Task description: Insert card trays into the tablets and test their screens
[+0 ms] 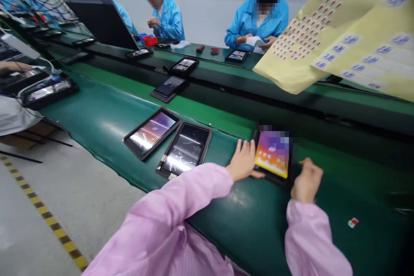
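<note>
A small tablet [273, 153] with a lit orange and purple screen lies on the green belt [106, 116] in front of me. My left hand [243, 159] rests flat on the belt against the tablet's left edge, fingers stretched out and thumb under its near corner. My right hand [306, 180] sits just right of the tablet, fingers curled in a pinch round something small that I cannot make out. Both arms wear pink sleeves.
Two more tablets [152, 133] [186, 149] lie to my left on the belt, with others farther along. Yellow label sheets [339, 39] hang at the upper right. Two people in blue coats work across the line. A small sticker [352, 222] lies at the right.
</note>
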A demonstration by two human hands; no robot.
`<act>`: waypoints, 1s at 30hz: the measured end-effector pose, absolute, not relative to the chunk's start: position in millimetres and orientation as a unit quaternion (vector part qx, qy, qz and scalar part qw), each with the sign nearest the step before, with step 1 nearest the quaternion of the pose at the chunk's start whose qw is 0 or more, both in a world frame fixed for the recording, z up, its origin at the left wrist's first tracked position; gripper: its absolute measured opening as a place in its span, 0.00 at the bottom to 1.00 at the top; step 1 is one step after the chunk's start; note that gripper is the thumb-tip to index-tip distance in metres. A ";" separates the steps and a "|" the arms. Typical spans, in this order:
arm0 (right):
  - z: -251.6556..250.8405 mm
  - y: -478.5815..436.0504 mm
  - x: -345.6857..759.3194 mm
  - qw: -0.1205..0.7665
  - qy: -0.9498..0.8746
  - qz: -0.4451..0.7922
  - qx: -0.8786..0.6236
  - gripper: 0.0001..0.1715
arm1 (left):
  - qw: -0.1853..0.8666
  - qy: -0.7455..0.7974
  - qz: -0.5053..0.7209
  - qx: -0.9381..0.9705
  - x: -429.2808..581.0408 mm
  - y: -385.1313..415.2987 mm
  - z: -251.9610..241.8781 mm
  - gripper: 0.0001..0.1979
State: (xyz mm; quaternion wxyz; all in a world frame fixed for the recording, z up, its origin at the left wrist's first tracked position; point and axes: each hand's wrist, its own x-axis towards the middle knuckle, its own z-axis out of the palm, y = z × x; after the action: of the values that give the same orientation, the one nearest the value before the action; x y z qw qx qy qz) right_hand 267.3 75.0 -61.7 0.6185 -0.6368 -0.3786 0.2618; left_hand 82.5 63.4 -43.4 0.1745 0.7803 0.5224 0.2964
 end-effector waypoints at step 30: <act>-94.1 11.4 187.3 0.472 -0.576 0.200 -0.637 0.16 | 0.186 0.734 0.290 0.585 -70.8 71.6 -22.2 0.29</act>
State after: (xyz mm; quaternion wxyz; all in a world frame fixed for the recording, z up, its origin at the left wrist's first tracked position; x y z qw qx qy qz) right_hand 187.3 11.4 -94.1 0.4716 -0.6367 -0.5763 0.2002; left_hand -70.8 71.6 -22.2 0.1856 0.5850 0.7344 0.2898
